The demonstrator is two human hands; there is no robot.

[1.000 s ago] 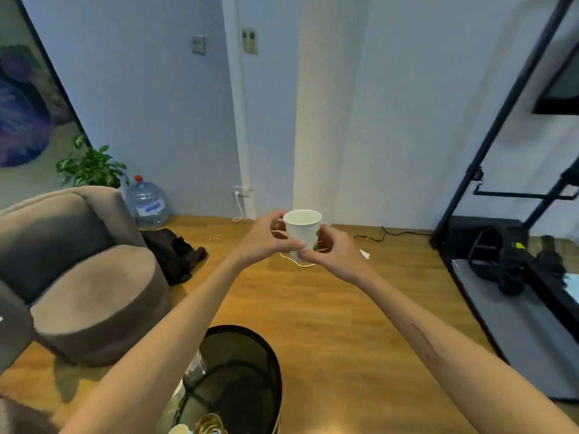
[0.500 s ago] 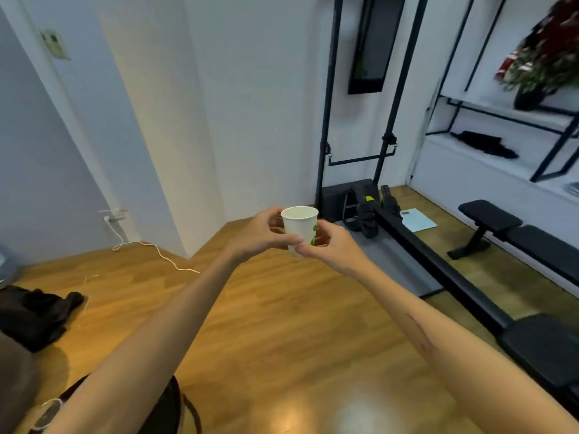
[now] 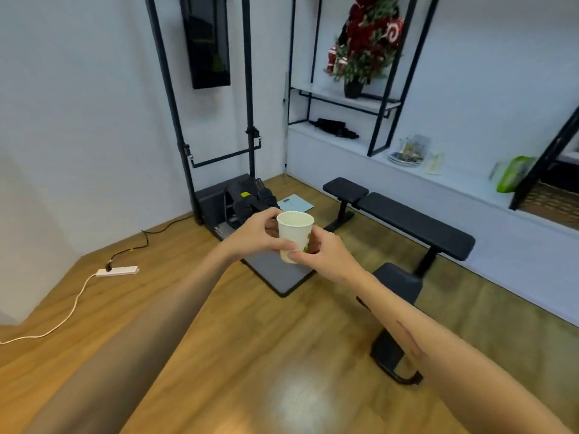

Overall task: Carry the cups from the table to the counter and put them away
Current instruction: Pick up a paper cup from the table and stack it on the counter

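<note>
Cup carried in both hands
The upright cup [image 3: 294,234] sits between the left hand [image 3: 257,234] and right hand [image 3: 326,254], fingers curled round its sides.

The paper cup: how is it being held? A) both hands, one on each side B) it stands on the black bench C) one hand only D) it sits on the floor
A: the left hand and the right hand each grip a side of the upright paper cup, held above the wooden floor.

Cup [image 3: 295,234]: matt white paper, green print. Floor [image 3: 238,355]: glossy wood planks, showed glare. Bench [image 3: 413,221]: black matt padding on a metal frame. Shelf rack [image 3: 380,98]: black metal bars.
</note>
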